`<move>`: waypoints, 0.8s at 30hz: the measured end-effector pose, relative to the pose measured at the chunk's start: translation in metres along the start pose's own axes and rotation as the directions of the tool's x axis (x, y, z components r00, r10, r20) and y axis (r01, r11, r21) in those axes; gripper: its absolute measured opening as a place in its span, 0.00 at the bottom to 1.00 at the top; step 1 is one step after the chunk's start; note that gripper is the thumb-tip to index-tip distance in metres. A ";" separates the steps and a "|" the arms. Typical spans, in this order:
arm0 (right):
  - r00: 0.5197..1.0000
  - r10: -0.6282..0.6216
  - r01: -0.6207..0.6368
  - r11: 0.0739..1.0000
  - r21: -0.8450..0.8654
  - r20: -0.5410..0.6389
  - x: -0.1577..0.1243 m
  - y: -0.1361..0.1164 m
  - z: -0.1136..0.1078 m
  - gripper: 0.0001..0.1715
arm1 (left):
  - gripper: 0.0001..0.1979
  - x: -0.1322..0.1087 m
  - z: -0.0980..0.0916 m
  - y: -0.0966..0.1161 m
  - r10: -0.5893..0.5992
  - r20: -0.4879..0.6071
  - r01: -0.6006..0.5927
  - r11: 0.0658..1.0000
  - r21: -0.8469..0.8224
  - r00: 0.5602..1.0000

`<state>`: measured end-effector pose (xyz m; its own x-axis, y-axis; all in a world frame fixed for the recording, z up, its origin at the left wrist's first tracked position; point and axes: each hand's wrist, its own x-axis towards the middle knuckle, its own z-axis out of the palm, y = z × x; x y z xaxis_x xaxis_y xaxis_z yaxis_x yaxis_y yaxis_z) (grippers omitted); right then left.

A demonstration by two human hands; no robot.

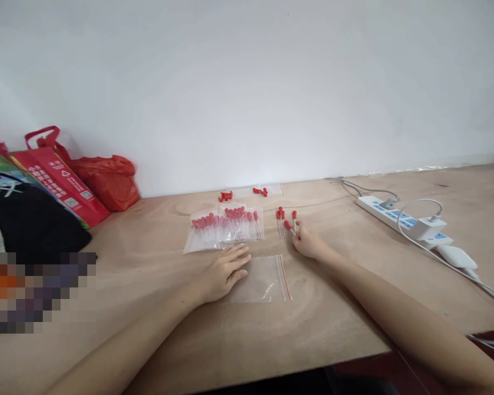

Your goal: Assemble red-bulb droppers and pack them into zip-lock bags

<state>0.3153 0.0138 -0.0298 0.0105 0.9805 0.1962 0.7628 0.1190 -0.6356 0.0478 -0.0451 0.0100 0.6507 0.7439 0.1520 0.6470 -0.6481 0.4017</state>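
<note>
My left hand (226, 274) lies open, palm down, with its fingers over the left part of a clear zip bag (263, 280) that has a red line near its right end. At the right, my right hand (307, 240) is closed on a dropper with a red rubber bulb (287, 224) and a clear stem, tilted to the left. Several more droppers (280, 219) lie just beyond these fingers. Beyond my left hand are overlapping clear bags (193, 241) with several red-bulbed droppers in them.
Small red bulbs (225, 196) lie near the wall, some by a flat clear bag (274, 190). A white power strip (382, 213) with plugs and cables stands at right. Red bags (107, 181) and a black bag (37, 219) fill the left side of the wooden table (148, 307).
</note>
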 end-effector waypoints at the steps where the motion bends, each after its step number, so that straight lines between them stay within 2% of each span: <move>1: 1.000 0.019 -0.019 0.999 0.048 0.013 0.000 0.000 -0.004 0.26 | 0.19 -0.002 -0.002 0.001 -0.007 -0.020 0.007 1.000 0.001 1.000; 3: 0.999 0.043 -0.046 0.980 0.192 0.022 -0.002 0.000 -0.013 0.27 | 0.19 -0.007 -0.006 0.003 0.006 0.003 -0.006 1.000 -0.017 1.000; 7: 1.000 0.003 -0.008 0.860 0.511 0.011 -0.014 -0.007 -0.023 0.39 | 0.23 -0.015 -0.005 0.007 0.066 0.201 -0.063 0.998 -0.023 0.977; 10: 0.999 -0.008 -0.020 0.769 0.639 0.040 -0.024 -0.016 -0.021 0.51 | 0.23 -0.010 0.004 0.007 0.031 0.204 -0.036 0.999 0.021 0.978; 12: 0.999 0.029 -0.050 0.731 0.681 0.042 -0.027 -0.020 -0.018 0.53 | 0.23 -0.004 0.010 0.006 0.004 0.168 -0.010 0.999 0.031 0.986; 15: 0.995 0.094 -0.094 0.686 0.722 0.040 -0.026 -0.019 -0.012 0.48 | 0.21 0.000 0.015 0.006 -0.019 0.104 0.018 1.000 0.010 0.994; 18: 0.987 0.140 -0.147 0.634 0.759 0.074 -0.024 -0.016 -0.005 0.36 | 0.20 -0.002 0.014 0.005 -0.060 0.068 0.062 0.998 -0.024 0.996; 21: 0.981 0.162 -0.183 0.579 0.795 0.108 -0.023 -0.017 0.000 0.22 | 0.23 -0.006 0.012 0.003 -0.053 0.082 0.057 0.997 -0.047 0.995; 24: 0.976 0.153 -0.213 0.515 0.831 0.155 -0.026 -0.020 0.001 0.13 | 0.29 -0.007 0.010 0.003 -0.073 0.094 0.078 0.996 -0.052 0.993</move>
<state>0.2997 -0.0139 -0.0229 0.0261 0.9994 -0.0215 -0.1468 -0.0174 -0.9890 0.0492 -0.0536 0.0016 0.6366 0.7703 0.0367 0.6742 -0.5790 0.4585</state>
